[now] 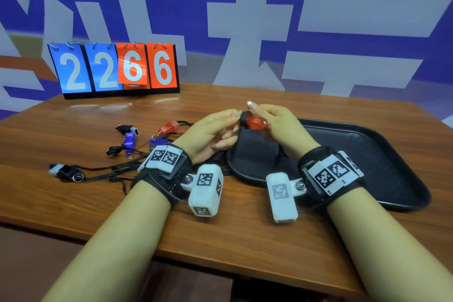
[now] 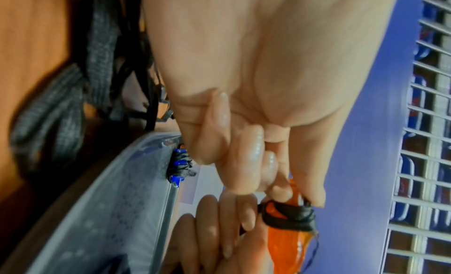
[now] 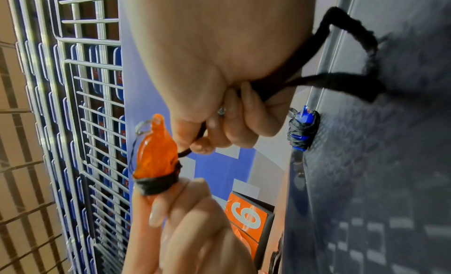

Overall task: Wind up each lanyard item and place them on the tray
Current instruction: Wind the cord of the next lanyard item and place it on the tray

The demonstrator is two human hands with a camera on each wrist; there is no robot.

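1. The left hand is pinching the wrapped end of the orange whistle between thumb and fingertips. The right hand is closing its fingers round the other end and round the black cord running through its palm. Both are holding it just above the near edge of the black tray.
2. The whistle is looking small, light, hard and glossy, so it is probably slippery. Gripping it across its flat sides seems safest.
3. The cord is soft and limp. It is likely to slacken and unwind unless tension is kept on it, and the loose loop trailing below the right hand could snag.
4. The metal ring at the bare end is giving a poor hold. The band of windings at the other end is offering more friction.
5. One blue whistle, fully wound, is lying on the tray beyond the right hand.
6. Left of the left hand, roughly five unwound whistles are lying in tangled cords: one red, two blue, two dark. The tangle makes the count uncertain.
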